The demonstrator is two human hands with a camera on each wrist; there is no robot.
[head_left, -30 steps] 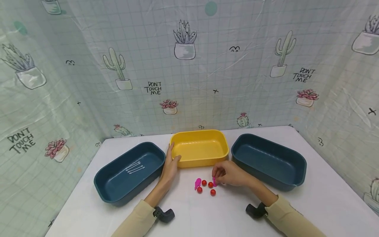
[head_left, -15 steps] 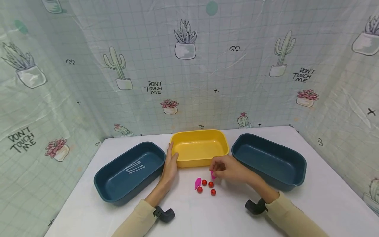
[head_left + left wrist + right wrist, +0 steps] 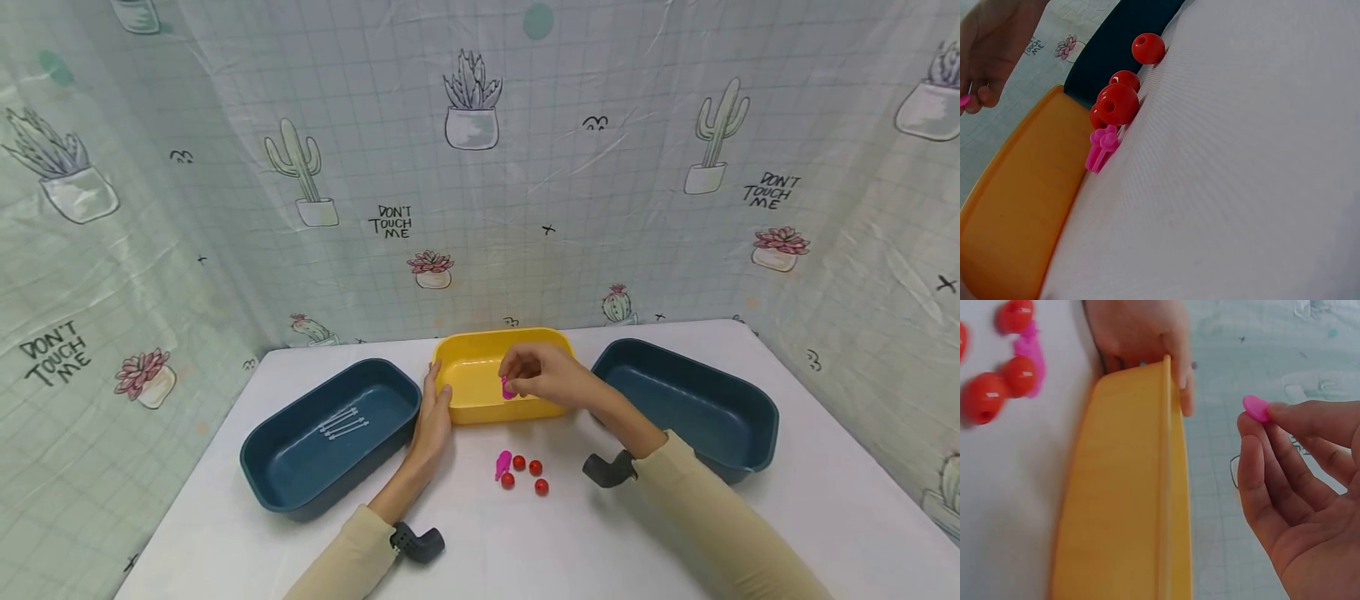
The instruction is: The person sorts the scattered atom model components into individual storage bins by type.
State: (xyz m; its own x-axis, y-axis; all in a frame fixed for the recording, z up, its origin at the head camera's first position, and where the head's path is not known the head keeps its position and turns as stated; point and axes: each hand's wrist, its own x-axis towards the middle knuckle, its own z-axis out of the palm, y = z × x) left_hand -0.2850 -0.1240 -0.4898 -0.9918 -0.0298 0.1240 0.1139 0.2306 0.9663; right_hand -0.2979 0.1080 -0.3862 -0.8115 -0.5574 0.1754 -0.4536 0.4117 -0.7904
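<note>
My right hand (image 3: 547, 374) pinches a small pink plastic piece (image 3: 508, 387) between thumb and fingertips, above the near part of the yellow bin (image 3: 480, 414). In the right wrist view only a rounded pink end (image 3: 1255, 409) sticks out from the fingertips. My left hand (image 3: 431, 421) holds the bin's near left corner, fingers along the outer side and thumb at the rim. On the white table in front lie another pink piece (image 3: 503, 465), shaped somewhat like an animal, and several red beads (image 3: 536, 467). Holes in the beads (image 3: 1117, 104) show in the left wrist view.
A dark blue bin (image 3: 300, 487) on the left contains several thin pale sticks (image 3: 343, 423). Another dark blue bin (image 3: 697, 408) stands angled on the right, partly under the right forearm. A patterned cloth (image 3: 480, 208) hangs behind the white table (image 3: 525, 550).
My right hand has lifted the pink piece from beside the beads and carried it up, away and leftward over the yellow bin. The left hand stays at the bin's corner, its thumb slightly shifted.
</note>
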